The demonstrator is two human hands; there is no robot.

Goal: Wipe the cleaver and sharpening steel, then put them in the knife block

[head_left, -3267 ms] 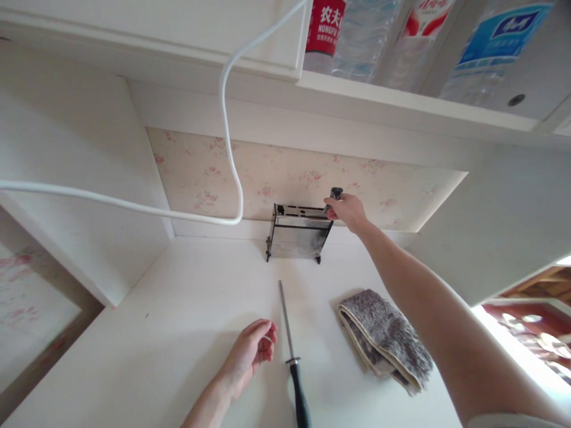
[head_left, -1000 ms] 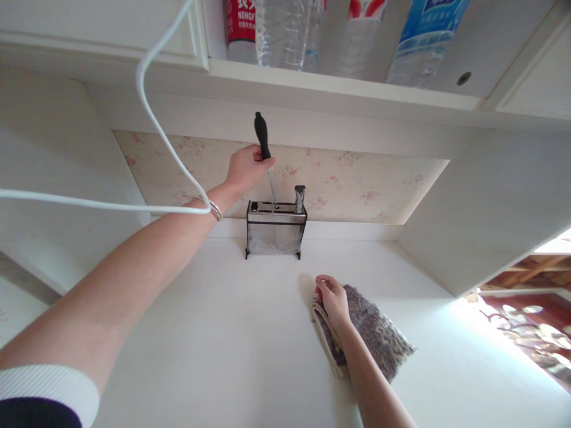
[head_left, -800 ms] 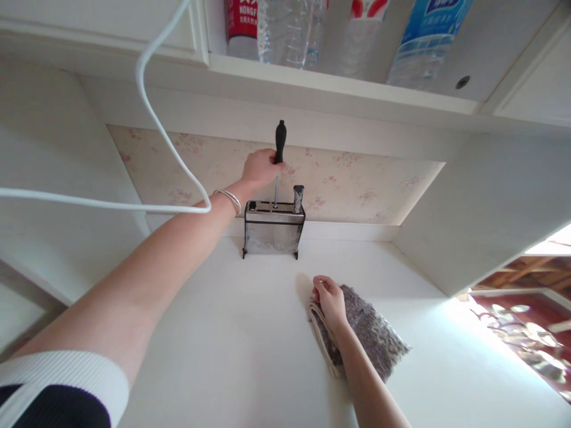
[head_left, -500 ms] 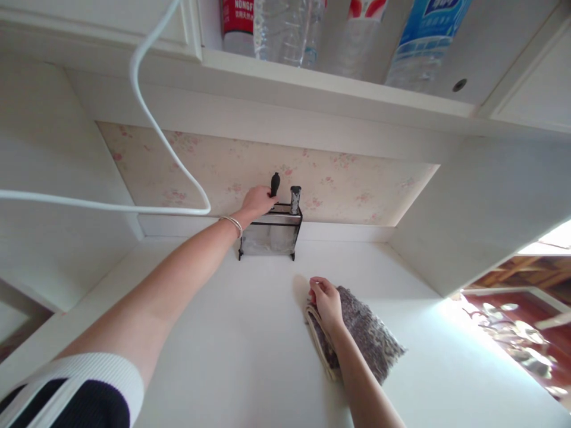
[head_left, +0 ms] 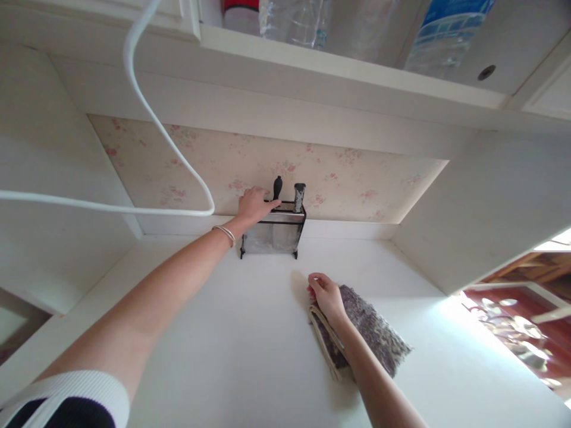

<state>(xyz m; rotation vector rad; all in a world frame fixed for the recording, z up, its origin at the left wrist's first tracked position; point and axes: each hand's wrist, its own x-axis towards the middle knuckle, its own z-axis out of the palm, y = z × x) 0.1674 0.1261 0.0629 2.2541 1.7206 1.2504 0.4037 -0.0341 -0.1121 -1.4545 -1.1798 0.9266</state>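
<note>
A black-framed knife rack (head_left: 273, 236) with clear sides stands against the back wall, two handles rising from its top. One is a black handle (head_left: 277, 187); the other is a worn grey handle (head_left: 299, 197). My left hand (head_left: 256, 204) lies at the rack's left top, fingers apart, the thumb by the base of the black handle and not wrapped round it. Over the left edge of a folded grey-brown fluffy cloth (head_left: 372, 327) is my right hand (head_left: 327, 295). Its fingers are curled together, and nothing shows in them.
A white cable (head_left: 178, 163) loops across the upper left, close to the camera. Overhead, a cabinet shelf (head_left: 357, 68) holds a clear plastic bottle (head_left: 292, 24) and a blue-labelled pack (head_left: 450, 35). White side panels (head_left: 486, 196) frame the white counter (head_left: 232, 333).
My left hand has let go of the black handle and moved slightly left, its fingers spreading. My right hand stays over the cloth. The view has tilted down a little.
</note>
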